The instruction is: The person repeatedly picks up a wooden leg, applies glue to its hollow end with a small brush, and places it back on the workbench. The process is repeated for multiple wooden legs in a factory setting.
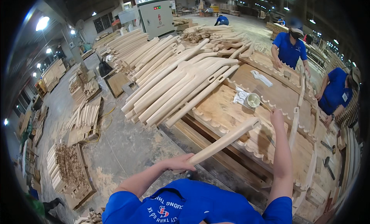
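Observation:
My left hand (pixel 180 162) is wrapped round the near end of a pale, shaped wooden chair leg (pixel 221 143). The piece slants up to the right, and a slot shows at its far end. My right hand (pixel 276 116) is closed on a thin stick (pixel 266 105), whose other end reaches into a cup (pixel 252 101) of whitish paste. A crumpled white cloth (pixel 240 95) lies against the cup. Both stand on a wooden workbench (pixel 216 106) with scalloped strips along it.
A big stack of similar wooden pieces (pixel 181 81) covers the bench's left end. Two co-workers in blue (pixel 290 49) (pixel 339 89) stand across the bench. Hammers (pixel 328 168) lie at right, and another white cloth (pixel 261 78) lies farther back. Pallets of wood (pixel 71 172) stand on the floor at left.

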Demonstrator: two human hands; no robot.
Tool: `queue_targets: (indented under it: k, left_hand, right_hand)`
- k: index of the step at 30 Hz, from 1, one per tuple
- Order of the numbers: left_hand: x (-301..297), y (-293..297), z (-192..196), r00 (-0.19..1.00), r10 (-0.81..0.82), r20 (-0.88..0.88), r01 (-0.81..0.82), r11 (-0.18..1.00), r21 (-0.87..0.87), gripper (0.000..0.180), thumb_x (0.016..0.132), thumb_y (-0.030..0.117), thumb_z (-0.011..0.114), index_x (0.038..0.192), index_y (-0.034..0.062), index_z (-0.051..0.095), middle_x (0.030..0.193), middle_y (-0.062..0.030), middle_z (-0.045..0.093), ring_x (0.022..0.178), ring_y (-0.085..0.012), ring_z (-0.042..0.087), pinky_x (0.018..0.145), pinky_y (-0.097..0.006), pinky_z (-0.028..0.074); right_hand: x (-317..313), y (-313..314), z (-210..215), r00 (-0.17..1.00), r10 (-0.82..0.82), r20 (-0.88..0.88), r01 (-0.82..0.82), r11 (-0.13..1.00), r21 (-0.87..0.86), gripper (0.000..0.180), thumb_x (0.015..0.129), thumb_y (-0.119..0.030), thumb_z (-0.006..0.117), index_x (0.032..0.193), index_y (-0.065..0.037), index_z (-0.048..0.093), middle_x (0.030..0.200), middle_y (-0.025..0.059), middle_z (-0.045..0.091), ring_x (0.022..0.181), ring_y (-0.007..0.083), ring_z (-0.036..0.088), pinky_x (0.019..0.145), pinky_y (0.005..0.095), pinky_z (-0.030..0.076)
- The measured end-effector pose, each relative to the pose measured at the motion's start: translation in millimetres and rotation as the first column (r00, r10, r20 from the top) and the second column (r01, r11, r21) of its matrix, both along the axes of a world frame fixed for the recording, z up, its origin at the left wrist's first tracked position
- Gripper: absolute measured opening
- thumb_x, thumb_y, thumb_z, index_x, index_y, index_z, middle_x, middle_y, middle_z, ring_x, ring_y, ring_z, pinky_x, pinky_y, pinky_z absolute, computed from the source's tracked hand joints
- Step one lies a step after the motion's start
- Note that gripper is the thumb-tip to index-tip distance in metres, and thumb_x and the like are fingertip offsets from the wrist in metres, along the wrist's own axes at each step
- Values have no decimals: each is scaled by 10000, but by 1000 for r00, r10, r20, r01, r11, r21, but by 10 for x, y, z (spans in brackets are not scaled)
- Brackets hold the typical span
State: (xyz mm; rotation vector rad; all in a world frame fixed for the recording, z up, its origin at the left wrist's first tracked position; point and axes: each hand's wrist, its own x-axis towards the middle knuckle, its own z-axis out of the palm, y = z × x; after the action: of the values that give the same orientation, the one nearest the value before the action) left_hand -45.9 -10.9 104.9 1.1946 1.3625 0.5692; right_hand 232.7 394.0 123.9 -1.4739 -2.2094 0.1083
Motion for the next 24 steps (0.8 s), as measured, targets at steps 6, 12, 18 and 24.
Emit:
queue_targets:
  k: [6, 12, 18, 24]
  left_hand:
    - [296, -103, -384, 914, 235, 330, -225, 972, -69, 500, 788, 149, 666, 1209, 50, 414, 761, -37, 519, 551, -113, 525, 495, -264, 450]
    - [304, 21, -601, 723, 305, 620, -292, 948, -126, 501, 764, 66, 631, 1211, 27, 407, 722, -64, 502, 547, -145, 502, 488, -277, 440]
    - [178, 59, -765, 644, 333, 689, -251, 943, -220, 501, 761, 51, 604, 1213, 19, 391, 700, -102, 506, 569, -172, 497, 499, -293, 431]
    - [75, 67, -960, 680, 256, 687, -199, 966, -163, 521, 758, 94, 608, 1226, 30, 388, 705, -107, 519, 549, -192, 506, 514, -307, 424]
  right_hand:
    - [-99, -114, 185, 961, -111, 252, 121, 992, -23, 196, 839, -215, 521, 908, -145, 691, 893, 145, 676, 840, 322, 651, 725, 455, 503]
    - [-326, -248, 453, 939, -87, 332, 82, 996, 31, 154, 812, -144, 558, 900, -87, 671, 888, 129, 677, 853, 301, 658, 691, 409, 523]
    - [-547, -375, 455, 881, -133, 454, 114, 991, 69, 145, 819, -118, 552, 889, -106, 679, 905, 97, 676, 886, 255, 657, 684, 384, 536]
    - [-561, -444, 139, 898, -253, 360, 202, 964, 173, 146, 821, -116, 542, 904, -88, 659, 908, 103, 666, 880, 255, 653, 672, 390, 539]
